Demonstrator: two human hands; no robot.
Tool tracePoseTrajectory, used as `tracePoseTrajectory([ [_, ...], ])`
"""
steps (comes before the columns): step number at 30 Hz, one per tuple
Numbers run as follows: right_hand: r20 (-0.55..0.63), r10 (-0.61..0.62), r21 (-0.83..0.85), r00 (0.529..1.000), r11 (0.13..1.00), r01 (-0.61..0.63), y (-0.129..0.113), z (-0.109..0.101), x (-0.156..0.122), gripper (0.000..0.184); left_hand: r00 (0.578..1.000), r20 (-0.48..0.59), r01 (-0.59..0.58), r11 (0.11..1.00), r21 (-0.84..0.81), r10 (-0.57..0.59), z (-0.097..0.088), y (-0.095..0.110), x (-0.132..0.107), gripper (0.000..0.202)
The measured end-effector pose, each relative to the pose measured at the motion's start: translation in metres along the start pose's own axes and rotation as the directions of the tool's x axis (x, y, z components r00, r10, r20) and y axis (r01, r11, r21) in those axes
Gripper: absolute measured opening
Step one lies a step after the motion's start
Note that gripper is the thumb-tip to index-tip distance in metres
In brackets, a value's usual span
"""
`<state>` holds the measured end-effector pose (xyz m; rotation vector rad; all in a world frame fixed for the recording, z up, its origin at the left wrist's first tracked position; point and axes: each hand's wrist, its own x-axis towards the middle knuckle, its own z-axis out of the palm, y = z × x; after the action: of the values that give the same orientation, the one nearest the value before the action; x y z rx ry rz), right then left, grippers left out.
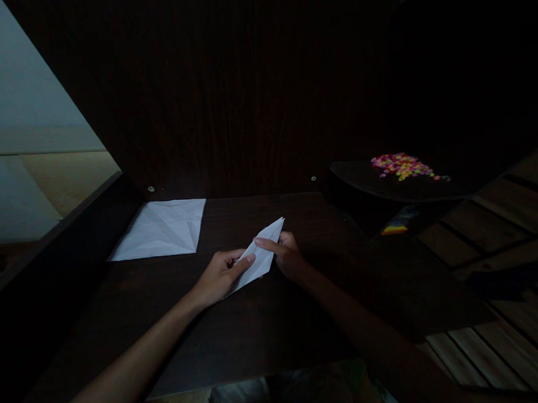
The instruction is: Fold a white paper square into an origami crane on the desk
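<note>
A folded piece of white paper (pixel 264 261), narrow and pointed at its far right end, is held between both hands above the dark wooden desk top (pixel 241 337). My left hand (pixel 223 271) grips its near left part, thumb on top and fingers underneath. My right hand (pixel 287 255) pinches its right side, with the thumb lying across the upper face. The fingers below the paper are mostly hidden. To the left on the desk lies a creased white sheet (pixel 165 229), apart from both hands.
A dark board (pixel 226 94) rises at the back, and a low side panel (pixel 61 238) borders the left. On a rounded shelf (pixel 359 181) at the right sits a heap of small colourful pieces (pixel 403 166). Wooden slats (pixel 515 204) lie beyond on the right.
</note>
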<state>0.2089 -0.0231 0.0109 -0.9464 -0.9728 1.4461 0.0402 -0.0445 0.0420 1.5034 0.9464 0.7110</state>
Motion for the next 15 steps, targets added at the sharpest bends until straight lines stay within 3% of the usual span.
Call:
tracePoseTrajectory([
  [8, -0.025, -0.034, 0.025, 0.999, 0.999, 0.034, -0.0075, 0.0024, -0.0002, 0.024, 0.999, 0.016, 0.028, 0.999, -0.035, -0.028, -0.0002, -0.0024, -0.0001, 0.039],
  [15, -0.068, -0.028, 0.041, 0.997, 0.999, 0.031, 0.0008, 0.0017, 0.0029, 0.029, 1.000, -0.006, 0.030, 0.997, -0.075, -0.030, 0.0009, -0.0008, 0.0004, 0.040],
])
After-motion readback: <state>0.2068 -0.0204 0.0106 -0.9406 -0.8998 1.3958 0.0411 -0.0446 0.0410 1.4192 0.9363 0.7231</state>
